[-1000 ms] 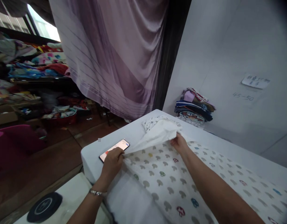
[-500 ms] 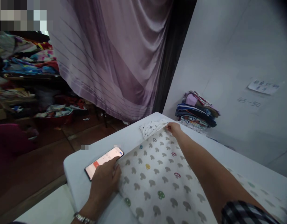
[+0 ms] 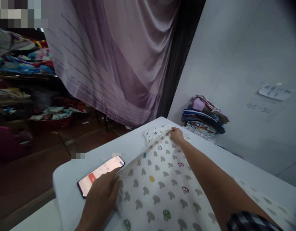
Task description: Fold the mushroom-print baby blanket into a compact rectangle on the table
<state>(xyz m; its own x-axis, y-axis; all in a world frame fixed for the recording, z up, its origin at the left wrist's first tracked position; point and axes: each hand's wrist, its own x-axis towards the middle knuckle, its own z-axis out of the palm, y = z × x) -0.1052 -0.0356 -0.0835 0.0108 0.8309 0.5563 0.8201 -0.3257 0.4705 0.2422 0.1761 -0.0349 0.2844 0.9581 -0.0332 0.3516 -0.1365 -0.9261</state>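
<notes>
A white cloth with a mushroom print [image 3: 160, 186] lies spread on a white table [image 3: 66, 183]. My left hand [image 3: 101, 197] rests on the cloth's near left corner, fingers closed on its edge, partly over a phone [image 3: 100, 175] with a lit pink screen. My right hand [image 3: 177, 135] reaches to the cloth's far corner and pinches it against the table. A small folded white dotted cloth [image 3: 154, 134] lies just past that corner.
A stack of folded coloured clothes [image 3: 204, 117] sits at the table's far end against the white wall. A mauve curtain [image 3: 114, 64] hangs ahead. Shelves with piled fabrics [image 3: 20, 61] stand at the left over a brown floor.
The cloth's lifted far end has been laid down flat. My right hand moved away to the far corner; my left hand stayed at the near corner by the phone.
</notes>
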